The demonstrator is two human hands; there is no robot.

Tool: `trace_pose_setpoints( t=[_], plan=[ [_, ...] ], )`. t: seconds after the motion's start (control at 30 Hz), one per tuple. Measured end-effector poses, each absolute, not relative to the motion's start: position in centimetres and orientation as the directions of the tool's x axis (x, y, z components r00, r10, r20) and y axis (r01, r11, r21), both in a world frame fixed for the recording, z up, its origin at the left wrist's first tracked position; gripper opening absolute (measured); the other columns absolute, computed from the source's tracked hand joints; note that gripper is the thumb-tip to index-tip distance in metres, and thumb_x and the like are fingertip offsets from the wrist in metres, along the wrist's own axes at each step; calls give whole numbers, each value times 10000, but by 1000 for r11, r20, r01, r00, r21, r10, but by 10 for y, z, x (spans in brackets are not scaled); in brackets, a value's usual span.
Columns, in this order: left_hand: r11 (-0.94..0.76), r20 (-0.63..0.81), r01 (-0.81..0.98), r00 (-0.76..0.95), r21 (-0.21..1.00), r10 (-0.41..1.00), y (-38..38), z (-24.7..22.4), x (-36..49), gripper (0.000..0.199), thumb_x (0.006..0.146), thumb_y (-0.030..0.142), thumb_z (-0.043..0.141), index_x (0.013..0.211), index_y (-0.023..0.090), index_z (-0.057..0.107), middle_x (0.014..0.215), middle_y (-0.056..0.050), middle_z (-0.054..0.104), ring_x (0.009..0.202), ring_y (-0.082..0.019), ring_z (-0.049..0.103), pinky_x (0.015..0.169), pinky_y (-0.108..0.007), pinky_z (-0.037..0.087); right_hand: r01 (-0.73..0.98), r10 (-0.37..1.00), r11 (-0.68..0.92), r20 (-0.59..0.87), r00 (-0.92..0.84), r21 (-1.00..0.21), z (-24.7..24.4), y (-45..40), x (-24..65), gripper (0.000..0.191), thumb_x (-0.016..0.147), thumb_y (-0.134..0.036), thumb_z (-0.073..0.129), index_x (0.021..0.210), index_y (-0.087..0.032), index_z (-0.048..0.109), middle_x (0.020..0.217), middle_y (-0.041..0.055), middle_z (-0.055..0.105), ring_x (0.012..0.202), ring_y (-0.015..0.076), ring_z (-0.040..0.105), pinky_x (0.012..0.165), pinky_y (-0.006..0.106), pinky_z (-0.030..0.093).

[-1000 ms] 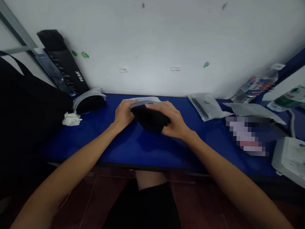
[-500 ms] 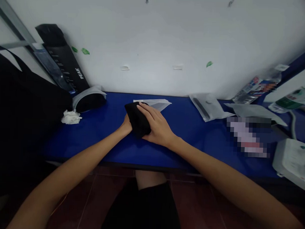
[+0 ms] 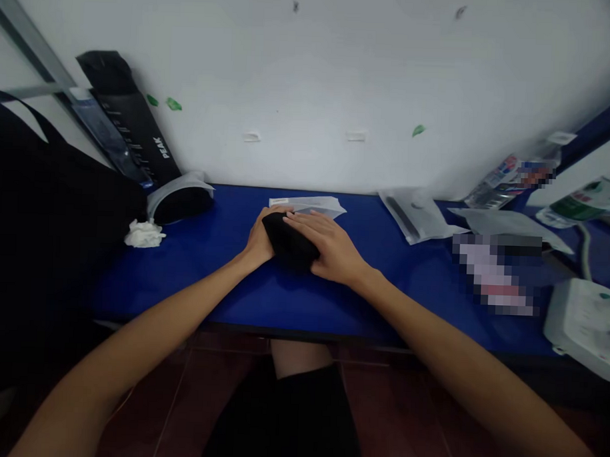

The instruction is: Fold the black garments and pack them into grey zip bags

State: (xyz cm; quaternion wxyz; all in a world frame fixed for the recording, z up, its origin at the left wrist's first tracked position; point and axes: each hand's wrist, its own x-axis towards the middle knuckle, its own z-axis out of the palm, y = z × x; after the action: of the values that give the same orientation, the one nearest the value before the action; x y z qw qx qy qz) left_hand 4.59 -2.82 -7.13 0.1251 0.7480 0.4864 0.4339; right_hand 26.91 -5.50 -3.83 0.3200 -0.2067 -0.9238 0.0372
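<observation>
A plain black item [image 3: 290, 246], perhaps folded cloth or a pouch, is held between my two hands over the blue table. My left hand [image 3: 260, 239] grips its left side, with the thumb side and some fingers showing and the rest hidden behind it. From the right, my right hand [image 3: 334, 246] closes over it, fingers lying across the top and thumb low on the near side. Just behind the hands lies a translucent plastic bag [image 3: 318, 204], flat on the table and partly covered by them.
Left on the blue table [image 3: 222, 299] are crumpled white tissue [image 3: 145, 234], a bag with black contents [image 3: 186, 204] and a black PEAK box [image 3: 139, 119]. Rightward lie a frosted zip bag [image 3: 418, 212], another bag [image 3: 510, 225], bottles [image 3: 494, 182] and a white power strip [image 3: 584, 321].
The black item has shifted slightly right and turned between my hands. More of my left hand now shows at its left side, and my right hand has moved a little right with it.
</observation>
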Motion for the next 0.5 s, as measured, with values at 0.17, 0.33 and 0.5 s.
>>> trace_pose_setpoints(
  t=[0.17,0.33,0.5],
  plan=[
    [-439,498,711,142,550,855,-32,-61,48,472,863,140,692,1329,150,761,1386,-129,771,1283,-337,703,1183,-513,522,496,468,864,496,-732,-85,-42,-53,271,973,648,-16,651,1610,-104,541,1614,199,608,1541,357,532,1330,635,340],
    [-377,468,751,103,542,878,-41,-55,55,598,827,37,661,1393,218,734,1433,-101,748,1350,-352,667,1194,-551,504,548,451,836,557,-698,9,-39,-54,276,860,788,-6,606,1624,-199,549,1653,119,588,1592,322,473,1356,645,290],
    [-377,468,760,109,530,877,-50,-42,59,424,945,152,677,1348,263,747,1311,-85,801,1233,-366,732,1058,-515,569,515,326,855,709,-626,62,-37,-63,273,656,1018,-91,484,1639,-296,532,1673,43,573,1622,265,434,1368,622,283]
  ],
)
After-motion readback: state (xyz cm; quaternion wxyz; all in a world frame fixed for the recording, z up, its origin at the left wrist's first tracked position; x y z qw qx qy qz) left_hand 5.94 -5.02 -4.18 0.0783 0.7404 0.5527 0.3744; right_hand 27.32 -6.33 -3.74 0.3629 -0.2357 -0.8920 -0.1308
